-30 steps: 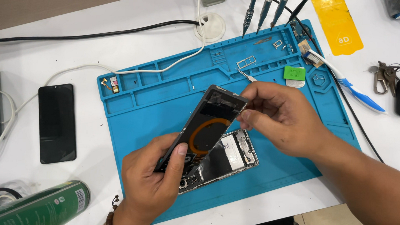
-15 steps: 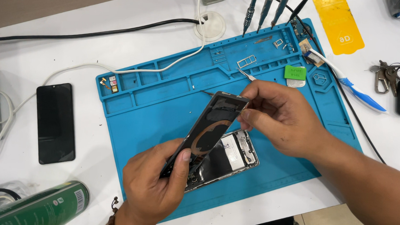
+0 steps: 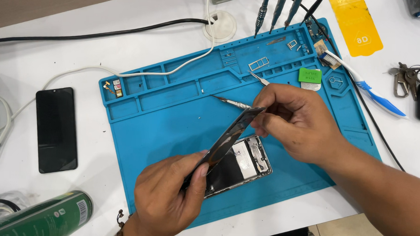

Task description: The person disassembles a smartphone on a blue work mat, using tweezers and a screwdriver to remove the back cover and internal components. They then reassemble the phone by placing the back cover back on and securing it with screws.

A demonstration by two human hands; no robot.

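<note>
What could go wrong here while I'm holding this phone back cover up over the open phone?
The back cover is held tilted between the left hand and right hand, pinched only at its ends; a loose grip could drop it onto the exposed inside of the open phone right below. The tweezers lie close behind it and could get knocked. Small loose parts in the blue mat trays could scatter if bumped.

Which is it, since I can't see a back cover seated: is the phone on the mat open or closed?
Open. The phone lies with its insides exposed; both hands hold the back cover tilted above it.
</note>
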